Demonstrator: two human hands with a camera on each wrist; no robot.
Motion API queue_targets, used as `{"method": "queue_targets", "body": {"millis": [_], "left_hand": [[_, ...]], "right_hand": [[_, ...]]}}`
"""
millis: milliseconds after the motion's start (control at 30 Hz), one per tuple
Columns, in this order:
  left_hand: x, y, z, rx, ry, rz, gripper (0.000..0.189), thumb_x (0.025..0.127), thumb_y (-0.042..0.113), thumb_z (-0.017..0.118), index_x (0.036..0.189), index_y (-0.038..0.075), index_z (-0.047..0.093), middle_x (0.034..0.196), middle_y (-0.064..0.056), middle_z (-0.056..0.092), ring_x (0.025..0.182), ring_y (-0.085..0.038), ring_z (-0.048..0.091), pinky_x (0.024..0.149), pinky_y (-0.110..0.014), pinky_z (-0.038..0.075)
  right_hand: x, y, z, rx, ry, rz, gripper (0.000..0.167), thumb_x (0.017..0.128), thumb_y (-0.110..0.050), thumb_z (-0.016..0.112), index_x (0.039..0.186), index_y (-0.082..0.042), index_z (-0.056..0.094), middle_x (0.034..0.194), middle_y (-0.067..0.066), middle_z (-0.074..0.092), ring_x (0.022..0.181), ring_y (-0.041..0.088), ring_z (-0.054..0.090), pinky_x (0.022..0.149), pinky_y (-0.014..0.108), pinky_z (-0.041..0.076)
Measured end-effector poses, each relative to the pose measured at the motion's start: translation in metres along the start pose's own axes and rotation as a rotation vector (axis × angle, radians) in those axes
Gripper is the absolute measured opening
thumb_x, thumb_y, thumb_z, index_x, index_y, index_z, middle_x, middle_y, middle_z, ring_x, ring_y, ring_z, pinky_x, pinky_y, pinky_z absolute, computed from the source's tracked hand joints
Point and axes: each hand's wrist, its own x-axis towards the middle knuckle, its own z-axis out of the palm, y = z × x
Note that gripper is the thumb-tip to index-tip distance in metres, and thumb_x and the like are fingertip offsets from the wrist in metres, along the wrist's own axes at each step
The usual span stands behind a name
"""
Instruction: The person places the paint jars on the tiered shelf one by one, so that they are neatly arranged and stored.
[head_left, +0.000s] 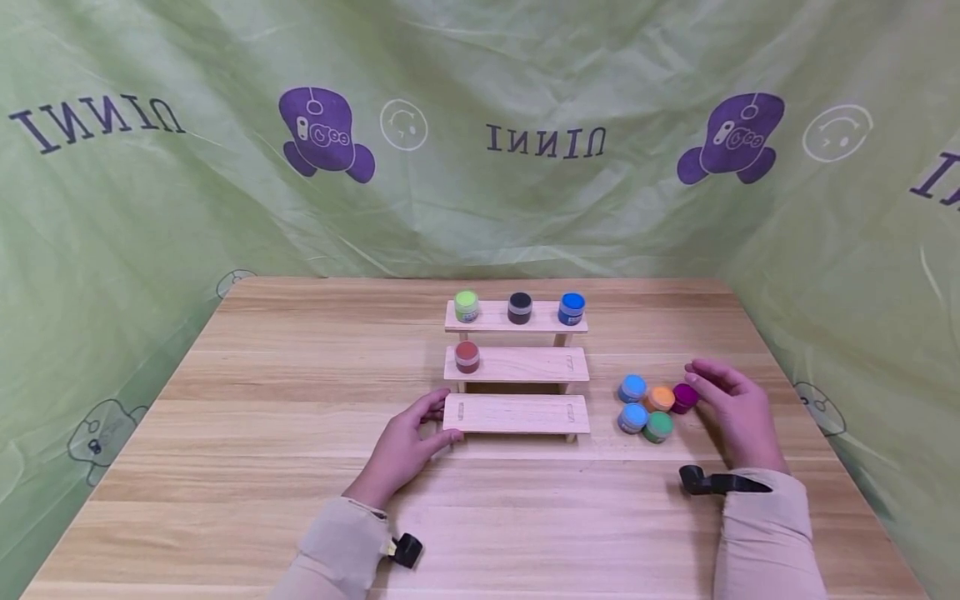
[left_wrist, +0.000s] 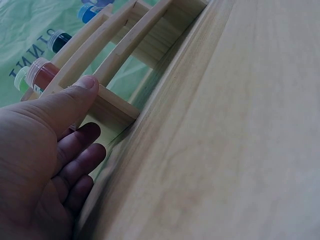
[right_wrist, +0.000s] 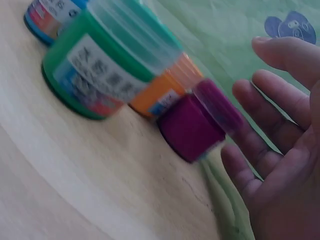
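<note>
A three-step wooden stand (head_left: pixel 517 414) is in the middle of the head view. My left hand (head_left: pixel 405 446) holds its lowest step by the left end, thumb at the front edge; the left wrist view shows the thumb (left_wrist: pixel 82 92) against the wood and hides the index fingertip. To the right of the stand, my right hand (head_left: pixel 738 417) is beside a purple paint jar (head_left: pixel 684 398), with fingers apart and nothing gripped. Next to that jar stand an orange jar (head_left: pixel 660 399), a green jar (head_left: pixel 658 427) and two light blue jars (head_left: pixel 632 388).
On the top step are a light green jar (head_left: pixel 467 307), a black jar (head_left: pixel 520 308) and a blue jar (head_left: pixel 572 309). A reddish-brown jar (head_left: pixel 467 357) sits at the left of the middle step. Green printed cloth (head_left: pixel 480 208) hangs around the wooden table (head_left: pixel 300 375).
</note>
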Motion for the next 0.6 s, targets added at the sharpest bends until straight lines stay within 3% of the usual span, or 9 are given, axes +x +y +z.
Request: {"method": "queue_targets", "body": {"millis": [167,367,600], "left_hand": [[0.0,-0.001,0.0,-0.011,0.001,0.004,0.067,0.081,0.024,0.085,0.141,0.013,0.057,0.115,0.0,0.069,0.111,-0.019,0.064,0.103,-0.045,0.046],[0.0,-0.002,0.0,-0.005,0.002,0.003,0.067,0.082,0.024,0.085,0.141,0.013,0.057,0.114,0.001,0.07,0.111,-0.019,0.064,0.103,-0.044,0.046],[0.0,-0.002,0.0,-0.006,0.001,0.002,0.067,0.081,0.025,0.085,0.142,0.013,0.057,0.114,0.001,0.069,0.111,-0.019,0.063,0.104,-0.045,0.046]], "right_hand": [[0.001,0.004,-0.005,-0.183,-0.011,-0.026,0.055,0.094,-0.028,0.073,0.14,-0.003,0.055,0.113,-0.014,0.063,0.101,-0.001,0.06,0.081,0.007,0.047],[0.001,0.009,-0.01,-0.238,-0.044,-0.043,0.063,0.093,-0.03,0.074,0.141,0.004,0.052,0.109,-0.019,0.063,0.098,-0.004,0.061,0.079,0.01,0.051],[-0.001,0.014,-0.015,-0.383,-0.059,-0.069,0.064,0.096,-0.036,0.07,0.142,0.004,0.051,0.105,-0.027,0.06,0.098,-0.008,0.057,0.08,0.008,0.047]]}}
